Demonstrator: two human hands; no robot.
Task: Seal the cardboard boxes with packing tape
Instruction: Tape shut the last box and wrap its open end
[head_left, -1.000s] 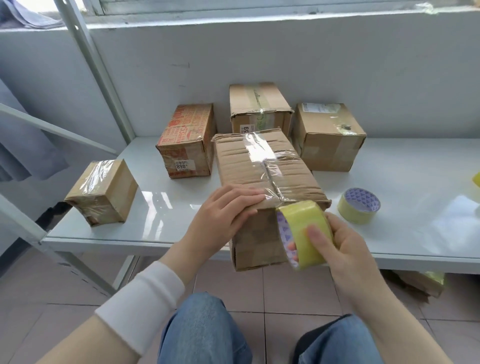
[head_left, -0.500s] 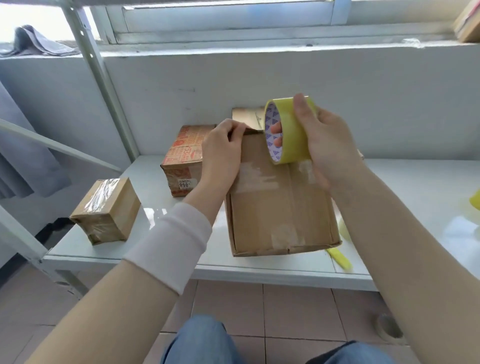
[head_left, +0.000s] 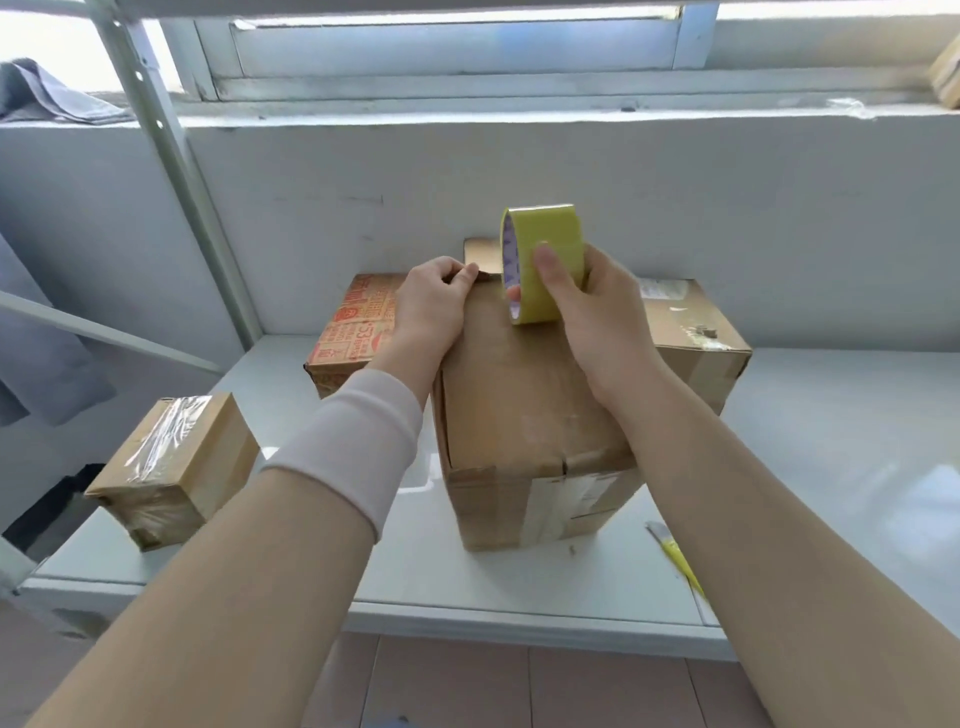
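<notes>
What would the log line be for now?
left hand: grips box far edge | right hand: holds tape roll

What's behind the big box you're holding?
Behind the big box: red-printed box left, plain box right, another box's top between; left hand, right hand and tape roll hide the rest.

- big box (head_left: 530, 415) sits mid-table (head_left: 831, 467), near the front edge
- small box (head_left: 171, 467) way off to its left
- back-left box (head_left: 358, 327) and back-right box (head_left: 691, 332) tucked close behind it
- cutter (head_left: 675, 561) lying just right of the big box
- tape roll (head_left: 545, 260) up over the big box's far end
</notes>
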